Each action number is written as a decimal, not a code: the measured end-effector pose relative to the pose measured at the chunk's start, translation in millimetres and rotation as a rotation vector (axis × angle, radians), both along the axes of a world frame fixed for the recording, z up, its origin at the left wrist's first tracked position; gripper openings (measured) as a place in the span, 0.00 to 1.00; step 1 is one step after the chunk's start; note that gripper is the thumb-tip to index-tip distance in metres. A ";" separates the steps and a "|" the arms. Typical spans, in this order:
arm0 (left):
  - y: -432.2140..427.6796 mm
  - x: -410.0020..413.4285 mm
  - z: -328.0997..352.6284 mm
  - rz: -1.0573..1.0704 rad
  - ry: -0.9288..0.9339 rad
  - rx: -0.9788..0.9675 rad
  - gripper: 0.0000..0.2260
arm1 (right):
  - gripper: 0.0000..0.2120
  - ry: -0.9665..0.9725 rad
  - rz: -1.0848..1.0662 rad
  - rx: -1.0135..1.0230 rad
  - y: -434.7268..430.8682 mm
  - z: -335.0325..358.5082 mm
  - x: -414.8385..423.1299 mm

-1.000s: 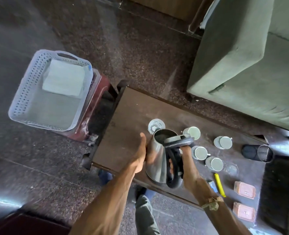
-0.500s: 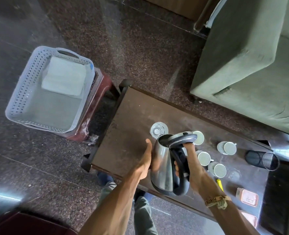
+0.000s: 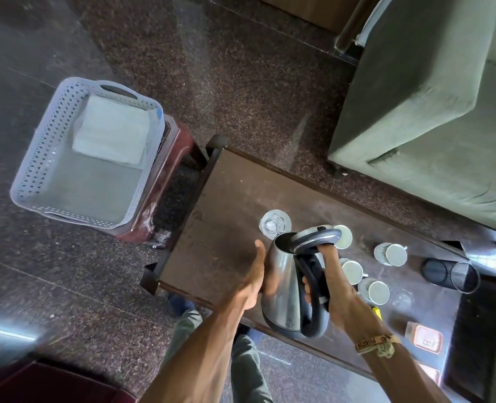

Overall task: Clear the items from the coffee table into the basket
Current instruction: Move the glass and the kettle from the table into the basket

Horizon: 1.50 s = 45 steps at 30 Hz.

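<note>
A steel electric kettle (image 3: 284, 283) with a black handle and half-open lid hangs above the near edge of the dark coffee table (image 3: 220, 228). My right hand (image 3: 338, 289) grips its handle. My left hand (image 3: 252, 283) lies flat against its left side. The pale perforated basket (image 3: 34, 158) stands to the left on a red stool (image 3: 177, 146), holding a folded white cloth (image 3: 113, 132). On the table remain a glass (image 3: 274, 223), several white mugs (image 3: 390, 253), a black mesh cup (image 3: 450, 271) on its side, a yellow item (image 3: 378, 312) and an orange box (image 3: 424, 340).
A green sofa (image 3: 432, 106) borders the table's far right side. Dark speckled floor lies between basket and table. My legs (image 3: 241, 359) stand at the table's near edge. A dark red object (image 3: 37, 385) sits at the bottom left corner.
Both hands have carried the kettle slightly lower and nearer the table's front edge; the view has shifted so the basket sits a little closer to centre.
</note>
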<state>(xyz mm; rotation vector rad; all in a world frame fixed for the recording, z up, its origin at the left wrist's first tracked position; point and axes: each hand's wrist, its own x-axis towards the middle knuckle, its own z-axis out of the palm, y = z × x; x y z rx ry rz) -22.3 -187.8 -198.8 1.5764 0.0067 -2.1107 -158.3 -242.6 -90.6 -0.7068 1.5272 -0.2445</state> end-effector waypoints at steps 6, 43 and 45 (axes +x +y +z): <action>0.4 -2.5 -2.1 0.000 -0.008 0.010 0.43 | 0.23 -0.022 0.034 0.007 -1.8 11.5 -2.4; 0.1 -6.5 6.6 0.022 -0.023 0.099 0.49 | 0.36 -0.017 -0.047 0.193 -4.2 24.7 -6.7; 0.5 -6.8 7.8 0.027 -0.021 0.097 0.45 | 0.37 -0.009 -0.044 0.199 -4.3 25.0 -6.1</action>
